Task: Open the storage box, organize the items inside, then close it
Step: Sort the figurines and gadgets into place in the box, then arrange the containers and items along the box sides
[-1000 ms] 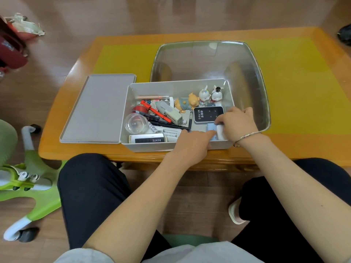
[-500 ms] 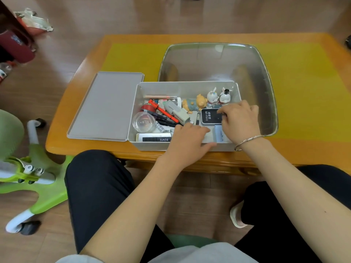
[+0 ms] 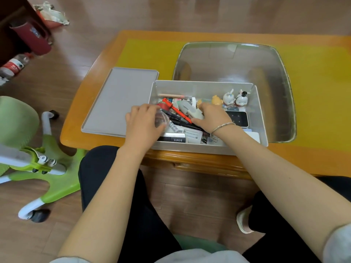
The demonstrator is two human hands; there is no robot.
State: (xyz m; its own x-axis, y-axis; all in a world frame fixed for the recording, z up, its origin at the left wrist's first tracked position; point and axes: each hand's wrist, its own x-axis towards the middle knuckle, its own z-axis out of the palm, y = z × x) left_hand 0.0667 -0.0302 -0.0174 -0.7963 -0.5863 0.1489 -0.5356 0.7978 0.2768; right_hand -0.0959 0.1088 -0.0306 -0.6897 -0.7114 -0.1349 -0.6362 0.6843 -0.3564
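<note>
Wooden floorboards surround a low orange-wood tabletop (image 3: 91, 130) topped with a yellow mat, and the open grey storage box (image 3: 261, 118) sits at its near edge, just in front of the person's knees. Its flat grey lid (image 3: 117, 99) lies upside down on the tabletop, touching the box's left wall, and a large clear plastic tub (image 3: 284, 88) stands directly behind the box toward the far edge. Both hands have shifted leftward since half a second ago, when they worked together at the box's right front corner. The left hand (image 3: 142, 124) now reaches over the left end of the box, its fingers curled around a clear plastic dome-shaped container (image 3: 161, 119). The right hand (image 3: 212, 115), a thin bracelet on its wrist, has left the black phone-like device (image 3: 240, 118) and now rests in the middle of the box, fingers bent down over a white stapler-like object (image 3: 190, 109); whether it actually grips it cannot be told. Between the two hands an orange-red pen (image 3: 176, 111) lies diagonally across black pens, and a black-and-white carton marked BENTE (image 3: 174, 139) lies along the front wall. Small figurines, a yellow bear (image 3: 216, 100) and two white rabbits (image 3: 235, 97), stand at the box's back right corner. A green rolling chair base (image 3: 51, 183) stands on the floor to the left.
</note>
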